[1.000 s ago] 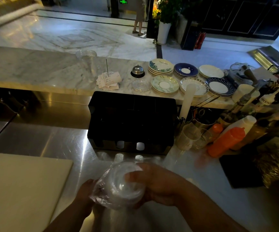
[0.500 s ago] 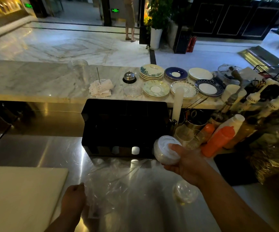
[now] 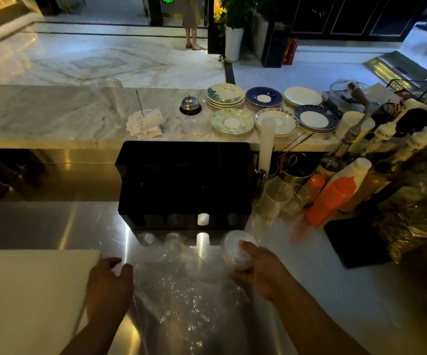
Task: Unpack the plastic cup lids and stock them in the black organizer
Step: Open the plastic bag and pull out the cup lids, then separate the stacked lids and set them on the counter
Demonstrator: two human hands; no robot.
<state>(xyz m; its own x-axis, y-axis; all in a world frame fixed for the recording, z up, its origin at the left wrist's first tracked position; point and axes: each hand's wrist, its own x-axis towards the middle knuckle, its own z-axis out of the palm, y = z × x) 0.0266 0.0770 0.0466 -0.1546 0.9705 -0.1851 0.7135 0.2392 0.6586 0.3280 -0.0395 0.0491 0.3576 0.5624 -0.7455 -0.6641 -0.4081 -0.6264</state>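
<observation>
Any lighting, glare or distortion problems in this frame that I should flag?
Head view: dim, so the black organizer shows no inner detail; glare streaks on the steel counter and sparkle on the plastic bag; wide-angle bending at the edges; the stack of lids in the right hand looks soft.

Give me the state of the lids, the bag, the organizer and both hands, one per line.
lid stack: out of the bag, gripped by right hand.
plastic bag: crumpled on the counter.
black organizer: upright, contents too dark to tell.
left hand: at the bag's left edge, grip unclear.
right hand: gripping the lid stack.
</observation>
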